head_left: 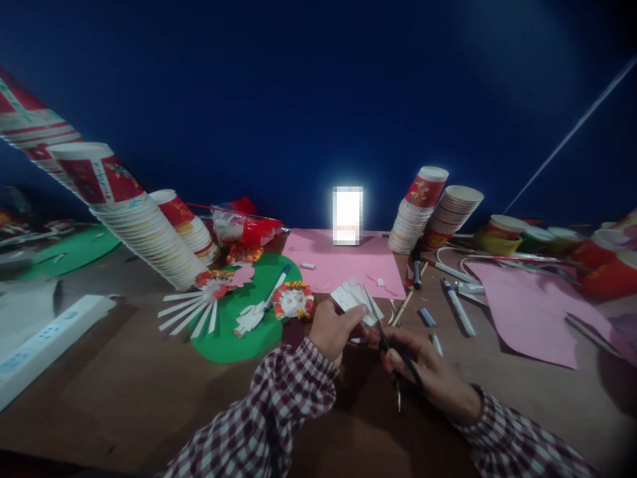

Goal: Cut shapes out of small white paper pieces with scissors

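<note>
Bare left hand [331, 330] closed in a pinch, thumb laid on top and pointing away to the right. Bare right hand [430, 372] just beside it, slightly lower, fingers curled in a grip, tips toward the left. Both arms angle inward, maroon-and-white checked fabric sleeves [259, 405], cuffs gathered at wrists.

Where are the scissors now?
The scissors are in the right hand, right of centre in the head view, at the white paper in the left hand.
</note>
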`<state>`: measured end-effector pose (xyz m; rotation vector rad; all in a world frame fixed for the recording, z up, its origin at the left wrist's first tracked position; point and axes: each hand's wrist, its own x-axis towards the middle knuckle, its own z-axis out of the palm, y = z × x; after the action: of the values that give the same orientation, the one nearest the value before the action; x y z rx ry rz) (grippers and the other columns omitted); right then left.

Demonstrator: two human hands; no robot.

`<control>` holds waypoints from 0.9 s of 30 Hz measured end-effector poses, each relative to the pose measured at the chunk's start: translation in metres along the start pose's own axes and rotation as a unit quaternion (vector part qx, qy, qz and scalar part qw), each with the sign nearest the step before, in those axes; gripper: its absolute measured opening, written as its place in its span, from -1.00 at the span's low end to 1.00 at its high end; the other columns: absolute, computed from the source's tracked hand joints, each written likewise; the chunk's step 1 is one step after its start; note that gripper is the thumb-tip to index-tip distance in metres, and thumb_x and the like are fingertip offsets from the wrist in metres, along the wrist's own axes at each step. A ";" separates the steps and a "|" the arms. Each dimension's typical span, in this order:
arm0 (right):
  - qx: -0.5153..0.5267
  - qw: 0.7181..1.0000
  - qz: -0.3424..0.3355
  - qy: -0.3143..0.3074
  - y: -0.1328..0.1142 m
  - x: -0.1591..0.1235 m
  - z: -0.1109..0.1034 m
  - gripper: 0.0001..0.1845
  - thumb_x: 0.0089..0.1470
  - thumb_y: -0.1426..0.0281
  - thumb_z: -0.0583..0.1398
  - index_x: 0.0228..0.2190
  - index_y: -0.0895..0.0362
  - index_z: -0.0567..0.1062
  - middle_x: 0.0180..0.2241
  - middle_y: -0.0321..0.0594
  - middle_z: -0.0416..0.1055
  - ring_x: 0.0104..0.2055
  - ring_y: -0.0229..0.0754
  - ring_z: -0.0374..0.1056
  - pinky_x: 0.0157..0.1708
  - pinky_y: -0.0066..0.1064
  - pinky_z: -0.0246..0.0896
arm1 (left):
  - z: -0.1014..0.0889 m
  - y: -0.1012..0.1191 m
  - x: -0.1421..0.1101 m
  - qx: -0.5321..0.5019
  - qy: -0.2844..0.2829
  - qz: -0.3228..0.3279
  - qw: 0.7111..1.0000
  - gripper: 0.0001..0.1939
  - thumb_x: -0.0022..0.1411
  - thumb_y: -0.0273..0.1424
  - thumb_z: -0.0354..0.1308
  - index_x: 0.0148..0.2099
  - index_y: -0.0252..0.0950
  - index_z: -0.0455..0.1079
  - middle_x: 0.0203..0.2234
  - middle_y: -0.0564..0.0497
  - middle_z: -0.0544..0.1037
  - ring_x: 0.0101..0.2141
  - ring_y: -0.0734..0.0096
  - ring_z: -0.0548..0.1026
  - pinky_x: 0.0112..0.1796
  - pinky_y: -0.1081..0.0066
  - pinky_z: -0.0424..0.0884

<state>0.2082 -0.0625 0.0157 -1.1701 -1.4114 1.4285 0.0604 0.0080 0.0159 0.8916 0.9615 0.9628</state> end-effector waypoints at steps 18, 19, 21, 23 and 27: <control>0.010 1.000 -0.012 0.012 -0.003 0.000 0.002 -0.64 0.03 0.17 0.19 -0.23 0.18 0.45 -0.53 -0.34 0.21 -0.50 -0.30 0.09 -0.53 -0.50 0.03 | 0.002 0.000 -0.001 -0.021 -0.011 0.011 1.000 -0.81 -0.08 -0.36 0.25 -0.47 -0.40 0.39 -0.67 0.04 0.43 -0.65 0.54 0.35 -0.60 0.51 0.32; 0.012 1.000 -0.013 0.010 -0.002 0.000 0.002 -0.65 0.03 0.17 0.19 -0.23 0.17 0.45 -0.53 -0.34 0.21 -0.50 -0.31 0.09 -0.53 -0.51 0.02 | 0.002 0.000 -0.001 -0.022 -0.010 0.012 1.000 -0.81 -0.08 -0.36 0.25 -0.46 -0.41 0.39 -0.66 0.03 0.43 -0.65 0.54 0.35 -0.60 0.51 0.32; 0.019 1.000 -0.017 0.006 -0.001 0.000 0.001 -0.66 0.04 0.18 0.19 -0.22 0.17 0.45 -0.52 -0.34 0.21 -0.50 -0.31 0.08 -0.53 -0.51 0.01 | 0.001 0.000 -0.001 -0.024 -0.011 0.012 1.000 -0.81 -0.07 -0.36 0.25 -0.45 -0.40 0.39 -0.66 0.03 0.43 -0.64 0.54 0.35 -0.59 0.51 0.33; 0.026 1.000 -0.017 0.003 0.001 0.000 0.001 -0.67 0.05 0.19 0.18 -0.21 0.16 0.44 -0.52 -0.34 0.21 -0.50 -0.31 0.09 -0.52 -0.51 0.01 | 0.002 0.000 -0.002 -0.026 -0.016 0.009 0.999 -0.80 -0.07 -0.35 0.25 -0.44 -0.40 0.38 -0.66 0.05 0.42 -0.64 0.54 0.35 -0.59 0.51 0.34; 0.030 0.999 -0.017 -0.007 0.001 -0.001 -0.001 -0.66 0.07 0.18 0.16 -0.21 0.15 0.43 -0.52 -0.35 0.20 -0.50 -0.32 0.08 -0.52 -0.51 0.00 | 0.004 0.003 -0.004 -0.052 -0.015 -0.004 0.999 -0.79 -0.10 -0.36 0.27 -0.43 -0.38 0.36 -0.67 0.08 0.40 -0.66 0.56 0.33 -0.58 0.50 0.35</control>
<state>0.2089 -0.0631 0.0151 -1.0948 -1.3811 1.4476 0.0619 0.0048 0.0209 0.8121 0.8814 0.9820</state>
